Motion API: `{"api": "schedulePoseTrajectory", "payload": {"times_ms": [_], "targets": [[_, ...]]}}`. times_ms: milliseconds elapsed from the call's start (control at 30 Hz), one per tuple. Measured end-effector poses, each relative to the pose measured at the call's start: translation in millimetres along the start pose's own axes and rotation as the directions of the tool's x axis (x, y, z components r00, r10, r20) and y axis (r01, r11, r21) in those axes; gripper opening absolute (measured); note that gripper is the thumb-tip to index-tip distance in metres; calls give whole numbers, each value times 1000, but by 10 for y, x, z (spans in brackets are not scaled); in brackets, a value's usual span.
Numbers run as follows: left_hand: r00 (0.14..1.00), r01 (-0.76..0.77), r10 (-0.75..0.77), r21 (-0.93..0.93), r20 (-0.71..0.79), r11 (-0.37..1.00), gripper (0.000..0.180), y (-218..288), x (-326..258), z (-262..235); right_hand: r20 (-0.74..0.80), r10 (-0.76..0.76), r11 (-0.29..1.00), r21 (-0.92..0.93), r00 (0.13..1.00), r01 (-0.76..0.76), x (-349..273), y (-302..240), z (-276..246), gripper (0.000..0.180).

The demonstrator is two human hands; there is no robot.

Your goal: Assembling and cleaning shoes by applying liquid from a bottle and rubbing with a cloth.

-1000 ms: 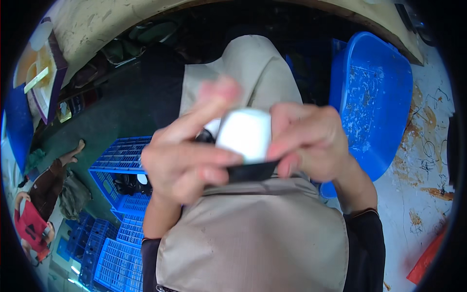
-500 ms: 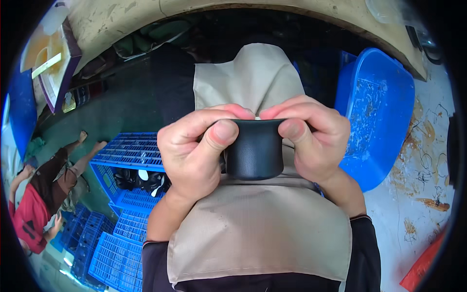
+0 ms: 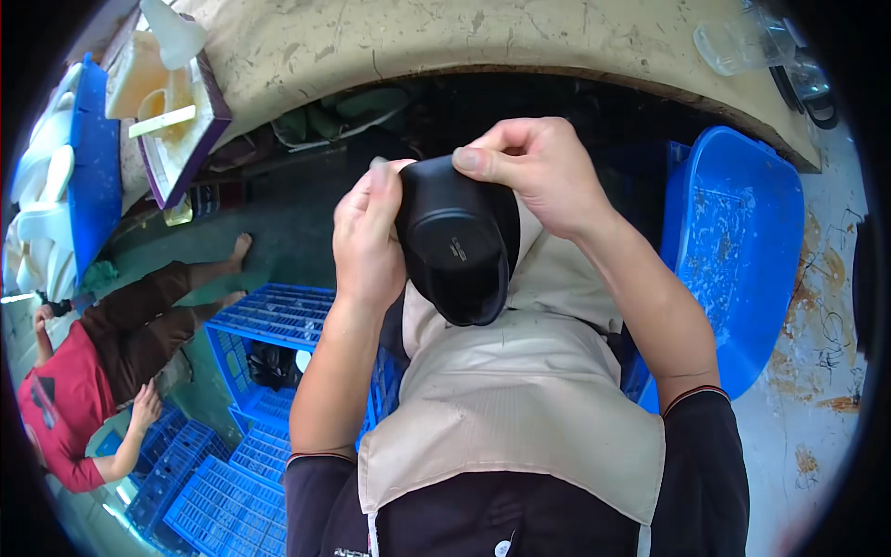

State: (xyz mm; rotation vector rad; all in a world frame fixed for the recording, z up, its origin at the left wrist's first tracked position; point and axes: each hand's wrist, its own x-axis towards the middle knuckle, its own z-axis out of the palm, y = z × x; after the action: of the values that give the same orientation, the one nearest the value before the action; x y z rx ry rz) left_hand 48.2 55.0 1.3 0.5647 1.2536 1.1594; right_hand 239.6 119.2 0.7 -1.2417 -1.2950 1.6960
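A black leather shoe upper point(image 3: 457, 227) is held up in front of the beige apron point(image 3: 506, 390) on my lap. Its curved, dark opening points toward me, with small pale print inside. My left hand point(image 3: 364, 241) is closed on the upper's left edge, thumb raised on the near side and fingers partly hidden behind. At the upper's far right edge, my right hand point(image 3: 548, 176) pinches the rim between thumb and fingers.
Beyond my hands runs a worn workbench point(image 3: 371, 42) with a purple-edged glue tray point(image 3: 176, 125). A blue tub point(image 3: 733, 269) stands at right, stacked blue crates point(image 3: 269, 320) at left. A person in red point(image 3: 79, 390) is farther left; a clear plastic container point(image 3: 742, 42) is far right.
Both hands have moved away from me, lifting and turning the black shoe upper so that its opening shows. My right hand is now higher than my left.
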Motion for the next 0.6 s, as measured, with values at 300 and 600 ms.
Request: {"api": "schedulePoseTrajectory", "payload": {"times_ms": [300,600], "targets": [[958,-122,44,265,282,956,67,231,-151,-277,-40,-188,920,-357,981,162,72,-61,467,20],[975,-60,18,185,220,981,70,-87,-224,-642,90,-181,955,-223,979,197,247,427,741,23]]}}
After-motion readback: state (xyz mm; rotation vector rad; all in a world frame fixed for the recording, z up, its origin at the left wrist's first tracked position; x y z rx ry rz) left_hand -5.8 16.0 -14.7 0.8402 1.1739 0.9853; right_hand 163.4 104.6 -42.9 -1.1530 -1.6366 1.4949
